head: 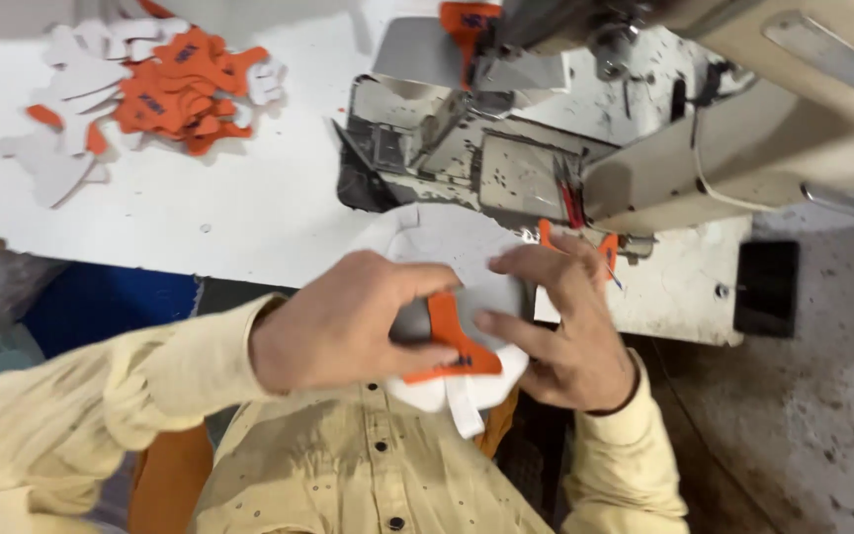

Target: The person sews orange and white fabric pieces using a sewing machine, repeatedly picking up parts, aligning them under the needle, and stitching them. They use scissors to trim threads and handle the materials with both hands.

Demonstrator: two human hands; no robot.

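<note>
Holding a white-and-orange shoe piece at the sewing table

Gripping from both sides, the hands meet just in front of the table edge, over the person's chest. Left hand (pixel 333 321) curls around a white shoe piece (pixel 447 247), thumb pressed onto its orange strip (pixel 457 341). Right hand (pixel 560 321) holds the same piece from the other side, fingers half spread, index finger laid along the white top. A white tab hangs below the piece. Sewing machine (pixel 664 129), cream and scuffed, stands just beyond the hands on the white table (pixel 229 208). Far left on the table lies a loose pile of cut pieces (pixel 150 89): orange ones with small dark printed marks, white ones around them. Another orange piece sits at the machine's top.
</note>
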